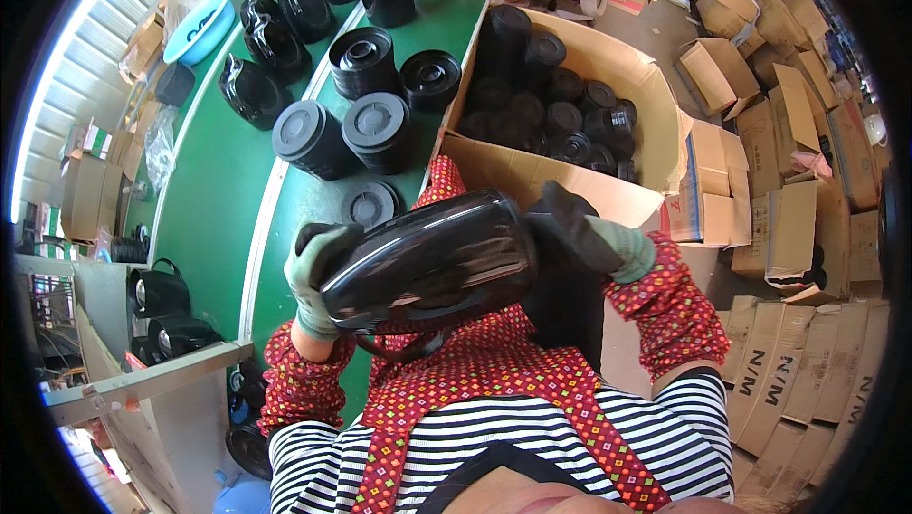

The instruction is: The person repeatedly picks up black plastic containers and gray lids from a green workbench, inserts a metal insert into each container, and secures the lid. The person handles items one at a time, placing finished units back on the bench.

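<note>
A striped shirt (pixel 532 443) fills six o'clock. Above it, the gloved left hand (pixel 313 276) and right hand (pixel 584 234) clasp a glossy black kettle body (pixel 432 262) at centre. Green table (pixel 214 200) runs toward eleven; cardboard boxes (pixel 779 229) crowd three.

Glossy black plastic jug body (pixel 432 262) at centre, knit cloth gloves with dark coating (pixel 318 272), matt ribbed black lids (pixel 375 129) upper centre, brown cardboard box (pixel 608 67), smooth green tabletop (pixel 204 200).
</note>
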The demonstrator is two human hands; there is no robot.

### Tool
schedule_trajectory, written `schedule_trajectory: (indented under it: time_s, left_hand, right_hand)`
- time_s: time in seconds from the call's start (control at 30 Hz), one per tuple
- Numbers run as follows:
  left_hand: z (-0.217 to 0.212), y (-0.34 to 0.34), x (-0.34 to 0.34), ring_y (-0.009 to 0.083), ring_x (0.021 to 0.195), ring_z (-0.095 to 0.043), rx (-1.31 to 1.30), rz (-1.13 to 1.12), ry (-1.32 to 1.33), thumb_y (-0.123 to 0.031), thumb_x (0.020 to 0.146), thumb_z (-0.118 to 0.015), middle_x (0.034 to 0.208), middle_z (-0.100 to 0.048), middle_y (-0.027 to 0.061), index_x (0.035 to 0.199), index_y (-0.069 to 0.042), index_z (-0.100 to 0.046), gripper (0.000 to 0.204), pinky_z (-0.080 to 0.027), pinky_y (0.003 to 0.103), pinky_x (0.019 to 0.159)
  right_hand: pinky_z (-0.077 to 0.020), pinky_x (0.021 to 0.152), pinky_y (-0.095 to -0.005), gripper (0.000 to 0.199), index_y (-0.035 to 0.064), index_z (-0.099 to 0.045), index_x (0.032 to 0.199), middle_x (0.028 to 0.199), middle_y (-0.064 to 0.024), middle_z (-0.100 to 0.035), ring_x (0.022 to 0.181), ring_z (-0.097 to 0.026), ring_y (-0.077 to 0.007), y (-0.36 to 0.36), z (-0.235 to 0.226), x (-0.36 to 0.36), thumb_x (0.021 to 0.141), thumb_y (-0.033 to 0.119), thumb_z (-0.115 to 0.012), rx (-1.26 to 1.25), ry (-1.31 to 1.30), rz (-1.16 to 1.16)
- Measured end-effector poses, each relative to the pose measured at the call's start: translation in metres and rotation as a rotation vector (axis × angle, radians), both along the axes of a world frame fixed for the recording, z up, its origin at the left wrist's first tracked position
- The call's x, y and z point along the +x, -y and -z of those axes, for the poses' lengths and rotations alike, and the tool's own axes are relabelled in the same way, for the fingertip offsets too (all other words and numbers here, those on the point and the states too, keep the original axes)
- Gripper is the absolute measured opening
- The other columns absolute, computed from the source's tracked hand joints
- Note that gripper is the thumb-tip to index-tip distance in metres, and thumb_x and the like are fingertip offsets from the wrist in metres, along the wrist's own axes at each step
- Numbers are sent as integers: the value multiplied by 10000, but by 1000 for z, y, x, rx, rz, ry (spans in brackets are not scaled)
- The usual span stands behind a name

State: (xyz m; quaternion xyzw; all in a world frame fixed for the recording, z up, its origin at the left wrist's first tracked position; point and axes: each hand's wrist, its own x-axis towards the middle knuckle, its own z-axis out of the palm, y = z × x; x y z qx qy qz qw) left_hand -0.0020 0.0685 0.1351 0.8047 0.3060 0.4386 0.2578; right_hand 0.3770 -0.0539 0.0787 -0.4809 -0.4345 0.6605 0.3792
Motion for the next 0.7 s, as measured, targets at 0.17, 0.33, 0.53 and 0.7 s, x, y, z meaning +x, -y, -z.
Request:
schedule_trajectory:
  time_s: [0.17, 0.33, 0.53, 0.7]
  left_hand:
    - [55, -6, -18, 217, 991, -704, -756, 6, 165, -345, 682, -949, 1059, -732, 110, 1167, 40, -703, 666, -572, 368, 903]
    - [28, 8, 4, 270, 936, -720, -260, 60, 136, -338, 707, -934, 1029, -729, 135, 1167, 43, -702, 641, -581, 372, 864]
    - [-18, -3, -1, 354, 936, -711, 349, 214, -147, -363, 654, -953, 996, -707, 161, 1111, 24, -727, 640, -585, 379, 846]
    - [66, -3, -8, 248, 962, -724, -502, 254, 163, -305, 616, -987, 1030, -732, 123, 1128, 21, -701, 671, -579, 350, 896]
  right_hand:
    - [-224, 1296, -508, 770, 2, -282, 1669, 1692, -288, -298, 1578, -290, -436, -17, -78, -45, 1085, 426, -552, 828, 769, 88]
    - [-391, 1213, -503, 809, -23, -379, 1614, 1647, -242, -409, 1448, -497, -375, -11, -66, -85, 1096, 593, -469, 449, -279, 123]
    - [-444, 1181, -435, 810, -19, -556, 1482, 1471, -202, -609, 1329, -600, -319, -19, -29, -56, 1071, 672, -461, -213, -526, 92]
    - [-191, 1313, -415, 706, -31, -281, 1657, 1745, -209, -243, 1605, -268, -326, -16, -52, -64, 1133, 381, -513, 975, 407, 240]
